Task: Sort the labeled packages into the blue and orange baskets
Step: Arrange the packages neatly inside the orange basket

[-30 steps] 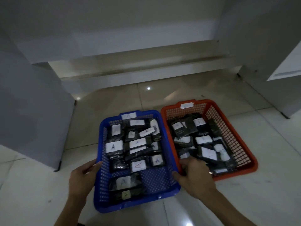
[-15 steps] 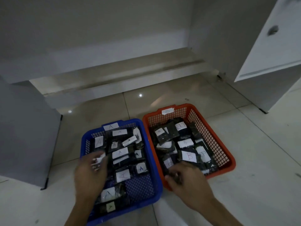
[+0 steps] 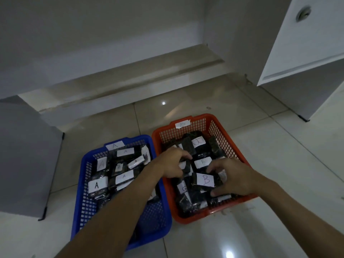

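A blue basket [image 3: 83, 183] on the floor holds several black packages with white labels marked A [image 3: 96, 185]. To its right, touching it, an orange basket [image 3: 225, 131] holds several black packages, some marked B. My left hand [image 3: 172, 162] reaches across the blue basket into the orange one and its fingers curl round a black package [image 3: 186, 167]. My right hand [image 3: 234, 178] grips the right end of a black package labelled B [image 3: 204, 180], thumb below it and fingers above.
A grey cabinet panel [image 3: 26, 155] stands left of the blue basket. A white cabinet with an open door [image 3: 305, 41] rises at the right. A low white step [image 3: 121, 90] runs behind the baskets on the tiled floor [image 3: 270, 183].
My left hand has moved from the blue basket's left side into the orange basket. My right hand went from the orange basket's near corner onto the B package. The view shifted closer.
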### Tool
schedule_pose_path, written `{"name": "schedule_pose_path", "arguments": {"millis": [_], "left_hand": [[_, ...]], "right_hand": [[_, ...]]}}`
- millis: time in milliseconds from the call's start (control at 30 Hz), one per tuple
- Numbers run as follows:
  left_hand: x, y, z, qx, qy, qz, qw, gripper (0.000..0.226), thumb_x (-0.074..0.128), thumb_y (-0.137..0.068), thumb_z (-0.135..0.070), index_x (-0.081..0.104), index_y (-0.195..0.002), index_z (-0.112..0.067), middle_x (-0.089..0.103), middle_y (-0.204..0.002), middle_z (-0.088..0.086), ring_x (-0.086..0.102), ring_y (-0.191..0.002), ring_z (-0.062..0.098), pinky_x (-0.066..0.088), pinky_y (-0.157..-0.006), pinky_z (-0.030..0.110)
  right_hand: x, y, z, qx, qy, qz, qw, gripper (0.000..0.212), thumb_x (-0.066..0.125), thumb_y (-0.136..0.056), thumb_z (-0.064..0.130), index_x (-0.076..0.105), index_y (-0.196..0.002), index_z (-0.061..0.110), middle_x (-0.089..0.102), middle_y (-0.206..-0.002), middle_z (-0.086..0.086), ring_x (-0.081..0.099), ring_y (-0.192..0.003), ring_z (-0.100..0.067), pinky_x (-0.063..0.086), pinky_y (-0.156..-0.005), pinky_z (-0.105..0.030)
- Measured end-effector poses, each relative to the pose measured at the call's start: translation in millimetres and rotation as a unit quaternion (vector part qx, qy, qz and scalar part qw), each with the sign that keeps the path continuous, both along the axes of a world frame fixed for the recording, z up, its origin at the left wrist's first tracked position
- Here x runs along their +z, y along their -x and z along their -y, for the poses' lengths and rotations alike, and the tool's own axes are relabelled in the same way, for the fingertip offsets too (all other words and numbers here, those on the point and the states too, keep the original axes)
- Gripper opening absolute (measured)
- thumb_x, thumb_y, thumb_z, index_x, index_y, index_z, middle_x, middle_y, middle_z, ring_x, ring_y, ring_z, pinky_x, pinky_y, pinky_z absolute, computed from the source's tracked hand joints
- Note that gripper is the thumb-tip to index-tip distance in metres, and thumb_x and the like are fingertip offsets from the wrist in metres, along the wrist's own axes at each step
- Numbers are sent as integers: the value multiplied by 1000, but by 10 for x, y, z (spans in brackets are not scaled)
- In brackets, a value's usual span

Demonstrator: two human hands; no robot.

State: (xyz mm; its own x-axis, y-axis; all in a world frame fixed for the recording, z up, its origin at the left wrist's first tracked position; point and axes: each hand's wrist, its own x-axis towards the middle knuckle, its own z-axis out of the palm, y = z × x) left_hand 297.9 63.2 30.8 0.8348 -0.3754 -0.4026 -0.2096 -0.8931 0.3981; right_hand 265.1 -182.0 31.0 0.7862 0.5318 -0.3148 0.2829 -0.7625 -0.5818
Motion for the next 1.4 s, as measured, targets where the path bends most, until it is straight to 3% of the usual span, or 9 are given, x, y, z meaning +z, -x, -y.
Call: {"name": "schedule_pose_path", "arguments": {"millis": [100, 367, 500, 733, 867, 933, 1167, 1267, 1400], "left_hand": [[-103, -94, 22, -35, -78, 37, 996, 80, 79, -71, -21, 45, -144, -22, 47, -143, 4, 43, -125, 24, 45, -102, 40], [-188, -167, -44, -101, -131, 102, 981, 61, 80, -63, -19, 63, -121, -30, 46, -129, -2, 43, -117, 19, 41, -88, 34], [-134, -69, -46, -95, -43, 107, 989, 58, 84, -58, -30, 60, -111, -32, 52, -117, -7, 43, -107, 12, 33, -82, 31], [-18, 718, 47, 61, 273, 73, 957, 49, 84, -68, -30, 61, -112, -28, 65, -101, -19, 62, -93, -3, 57, -80, 22], [-211, 991, 223, 111, 258, 111, 953, 52, 78, -71, -39, 64, -121, -32, 66, -112, -12, 59, -104, 4, 54, -91, 31], [-290, 1070, 317, 123, 235, 106, 958, 51, 80, -72, -40, 66, -121, -31, 65, -116, -9, 57, -108, 6, 52, -94, 31], [-235, 1211, 439, 118, 257, 66, 957, 33, 69, -91, -33, 71, -121, -20, 66, -117, -15, 49, -100, -23, 37, -92, 0], [-211, 1162, 456, 124, 231, 45, 964, 33, 68, -92, -36, 72, -120, -21, 70, -119, -9, 56, -103, -10, 38, -91, 0], [-146, 757, 288, 185, 179, 87, 962, 27, 65, -94, -28, 70, -116, -14, 70, -111, 1, 63, -99, 8, 52, -93, 27]], "right_hand": [[-198, -42, -76, 16, 10, 25, 1000, 51, 87, -64, 42, 62, -108, 34, 68, -111, 17, 63, -101, 0, 57, -88, -28], [-85, -259, 243, 65, 82, 26, 994, 35, 84, -72, 29, 64, -100, 36, 66, -107, 21, 62, -99, 0, 57, -83, -25], [-39, -248, 316, 79, 154, 10, 985, 38, 80, -76, 18, 63, -105, 34, 64, -111, 17, 61, -104, -6, 58, -84, -27], [-46, -229, 316, 100, 242, 13, 965, 37, 78, -81, 16, 61, -108, 33, 58, -111, 15, 54, -103, -4, 49, -79, -16], [-23, -280, 286, 101, 234, 17, 967, 40, 79, -78, 18, 48, -82, 42, 57, -97, 18, 58, -91, -3, 48, -70, -14], [8, -262, 293, 115, 235, 5, 965, 39, 80, -76, 17, 50, -83, 42, 61, -97, 17, 60, -89, -2, 54, -71, -18], [-15, -167, 480, 138, 182, -3, 974, 20, 75, -83, 31, 71, -103, 32, 68, -101, 16, 65, -88, -2, 58, -75, -22], [30, -153, 464, 135, 179, 13, 974, 30, 73, -86, 36, 69, -116, 31, 64, -116, 15, 62, -102, -4, 56, -86, -24], [168, -436, 255, 88, 85, 34, 992, 25, 76, -87, 33, 73, -111, 28, 68, -113, 16, 62, -101, -1, 55, -92, -31]]}}
